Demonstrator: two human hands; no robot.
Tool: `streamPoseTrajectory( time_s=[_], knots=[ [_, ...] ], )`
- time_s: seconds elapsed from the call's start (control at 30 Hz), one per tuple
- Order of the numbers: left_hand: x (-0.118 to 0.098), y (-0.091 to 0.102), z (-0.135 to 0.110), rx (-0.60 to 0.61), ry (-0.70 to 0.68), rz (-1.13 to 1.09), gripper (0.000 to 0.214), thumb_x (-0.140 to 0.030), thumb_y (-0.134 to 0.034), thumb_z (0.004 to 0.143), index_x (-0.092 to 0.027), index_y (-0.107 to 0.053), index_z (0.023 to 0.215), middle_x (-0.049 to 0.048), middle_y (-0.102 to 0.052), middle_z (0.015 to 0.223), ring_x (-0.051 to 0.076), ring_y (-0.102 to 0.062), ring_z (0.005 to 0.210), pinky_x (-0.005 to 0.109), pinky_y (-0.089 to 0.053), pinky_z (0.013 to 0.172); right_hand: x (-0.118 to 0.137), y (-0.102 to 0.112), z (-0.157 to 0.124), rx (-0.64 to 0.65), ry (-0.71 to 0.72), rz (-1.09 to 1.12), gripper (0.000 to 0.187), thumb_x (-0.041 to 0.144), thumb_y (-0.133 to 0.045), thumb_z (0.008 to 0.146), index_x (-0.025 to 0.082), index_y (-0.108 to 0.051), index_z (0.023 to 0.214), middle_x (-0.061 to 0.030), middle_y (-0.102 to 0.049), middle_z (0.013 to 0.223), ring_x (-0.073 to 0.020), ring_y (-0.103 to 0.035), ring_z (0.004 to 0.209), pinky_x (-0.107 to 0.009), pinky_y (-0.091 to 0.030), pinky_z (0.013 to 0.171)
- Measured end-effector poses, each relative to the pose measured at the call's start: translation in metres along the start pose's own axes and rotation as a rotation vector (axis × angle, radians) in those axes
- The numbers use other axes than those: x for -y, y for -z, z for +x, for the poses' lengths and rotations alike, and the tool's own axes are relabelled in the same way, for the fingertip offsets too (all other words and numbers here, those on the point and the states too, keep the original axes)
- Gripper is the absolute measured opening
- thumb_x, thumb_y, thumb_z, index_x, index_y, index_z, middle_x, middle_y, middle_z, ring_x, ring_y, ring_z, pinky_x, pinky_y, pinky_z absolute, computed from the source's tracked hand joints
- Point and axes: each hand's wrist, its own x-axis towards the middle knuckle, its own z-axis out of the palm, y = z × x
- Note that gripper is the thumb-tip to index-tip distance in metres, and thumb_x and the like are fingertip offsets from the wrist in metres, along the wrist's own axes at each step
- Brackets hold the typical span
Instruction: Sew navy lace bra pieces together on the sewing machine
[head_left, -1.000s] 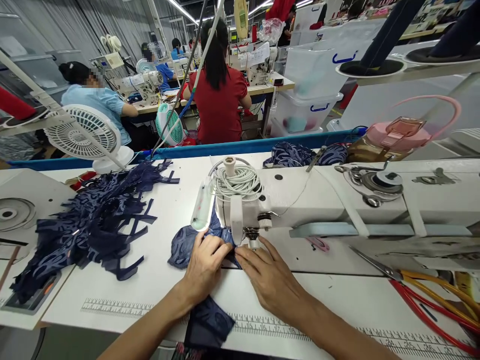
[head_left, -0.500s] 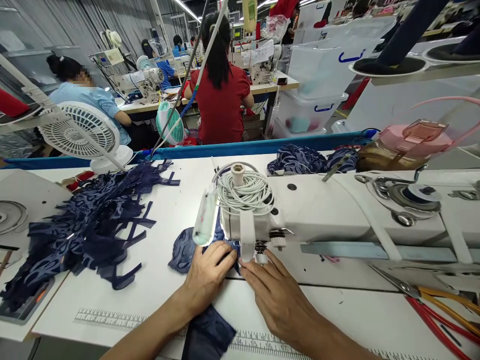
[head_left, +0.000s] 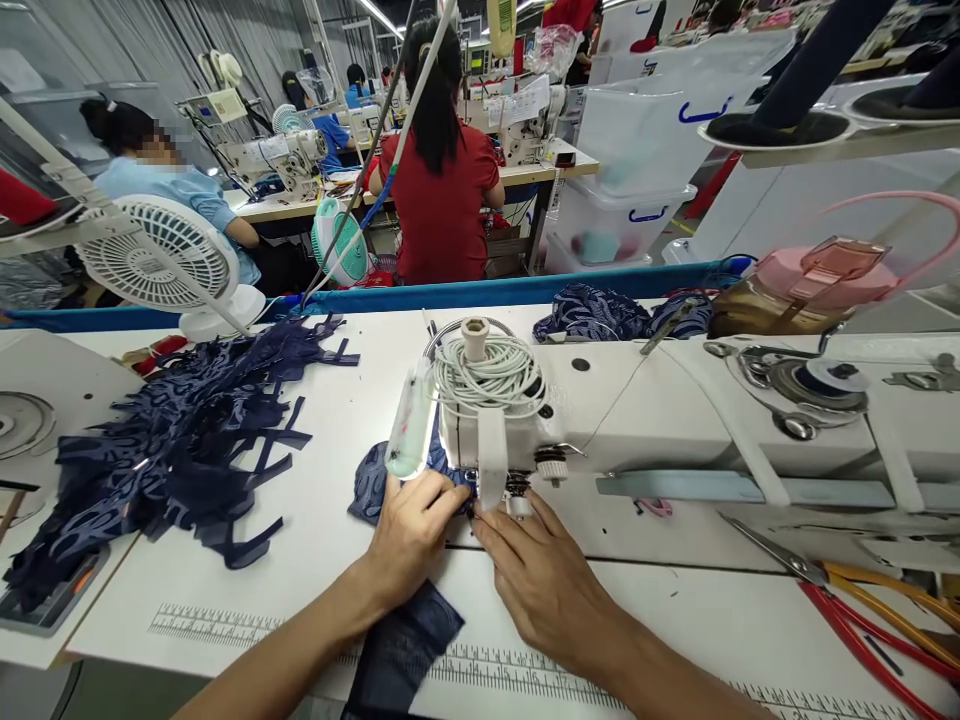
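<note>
A navy patterned fabric piece (head_left: 370, 484) lies under the head of a white sewing machine (head_left: 459, 436), and its sheer tail (head_left: 409, 640) hangs toward me across the table's front. My left hand (head_left: 411, 525) is closed on this fabric left of the needle area, thumb and forefinger together at its edge. Just right of the presser area, my right hand (head_left: 536, 575) rests with fingers stretched out, fingertips touching the fabric's edge. The machine head and my fingers hide the needle and the stitching spot.
A heap of navy strapped pieces (head_left: 187, 430) covers the table's left. Scissors (head_left: 810, 570) with red and orange handles lie right. A printed ruler (head_left: 525, 680) runs along the front. Behind stand a white fan (head_left: 161, 255), a pink-lidded bottle (head_left: 817, 280) and seated people.
The fabric's far end has drawn slightly right, toward the needle area, and its tail has shifted left. Both hands stay beside the presser area, a little higher in the view.
</note>
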Motion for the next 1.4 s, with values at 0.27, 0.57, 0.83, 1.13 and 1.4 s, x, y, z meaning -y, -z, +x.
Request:
streamPoseTrajectory(
  time_s=[0.27,0.57,0.83,1.13,1.4],
  knots=[
    [-0.004,-0.004,0.0,0.002,-0.063,0.127,0.027,-0.002,-0.044,0.089,-0.014,-0.06,0.108,0.0045,-0.061,0.082,0.019,-0.054,0.076,0.037,-0.037,0.076,0.0,0.002,-0.004,-0.02,0.008,0.019,0.036,0.011,-0.049,0.085,0.01,-0.061,0.119,-0.0073,-0.065,0.117,-0.0198,-0.056,0.103,-0.043,-0.016,0.118],
    [0.011,-0.011,0.01,0.041,-0.102,0.108,0.024,-0.004,-0.044,0.086,-0.015,-0.06,0.1,0.0059,-0.061,0.084,0.019,-0.054,0.074,0.029,-0.038,0.062,-0.002,-0.001,0.004,0.018,-0.053,0.005,0.031,0.01,-0.049,0.084,0.015,-0.061,0.113,-0.004,-0.066,0.09,-0.0201,-0.057,0.094,-0.044,-0.017,0.116],
    [0.025,0.034,0.035,0.271,-0.007,0.042,0.015,-0.029,-0.051,0.089,-0.019,-0.059,0.082,0.0049,-0.059,0.084,0.02,-0.056,0.076,0.033,-0.042,0.067,-0.014,0.01,0.014,-0.02,-0.073,0.016,0.025,0.006,-0.041,0.09,0.016,-0.063,0.094,-0.0063,-0.064,0.084,-0.0186,-0.057,0.08,-0.037,-0.044,0.088],
    [0.003,0.025,0.022,0.234,-0.27,0.186,0.019,-0.006,-0.044,0.089,-0.018,-0.053,0.078,0.0005,-0.053,0.068,0.016,-0.05,0.062,0.034,-0.043,0.07,-0.029,-0.007,0.038,0.02,-0.029,-0.191,0.022,0.007,-0.055,0.084,0.018,-0.064,0.1,0.0009,-0.063,0.065,-0.0107,-0.049,0.053,-0.024,-0.028,0.051],
    [0.006,0.031,-0.004,0.154,-0.17,0.529,0.023,-0.001,-0.041,0.09,-0.017,-0.057,0.085,0.0013,-0.05,0.068,0.016,-0.045,0.058,0.032,-0.03,0.056,-0.031,-0.02,0.037,-0.011,-0.065,-0.2,0.011,0.011,-0.055,0.086,0.015,-0.062,0.079,-0.0014,-0.058,0.058,-0.0114,-0.047,0.052,-0.026,-0.026,0.051]
  ],
)
